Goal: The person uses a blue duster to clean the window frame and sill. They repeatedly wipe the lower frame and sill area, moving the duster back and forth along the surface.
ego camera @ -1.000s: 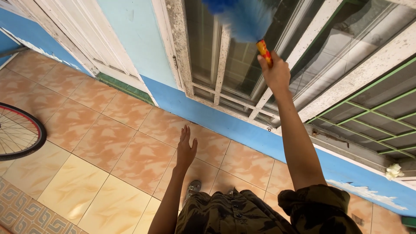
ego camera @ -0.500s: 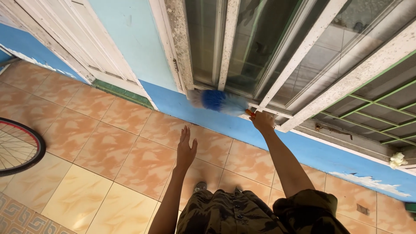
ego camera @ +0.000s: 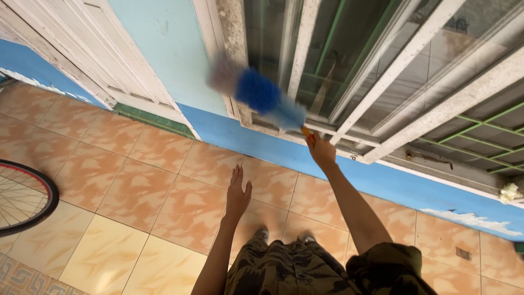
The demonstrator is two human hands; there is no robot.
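Head view | right hand [ego camera: 321, 152] grips duster [ego camera: 262, 95] | head points up-left

The right hand [ego camera: 321, 151] is raised ahead at the foot of the window frame [ego camera: 305, 43], and the duster [ego camera: 262, 95] it grips slants up and to the left across the frame's lower corner. The left hand [ego camera: 238, 191] hangs lower, near and to the left of the right hand, over the tiled floor [ego camera: 136, 180]. Far left of both hands, a bicycle wheel [ego camera: 22, 196] stands on the floor; a door [ego camera: 87, 43] lies up and left of the duster.
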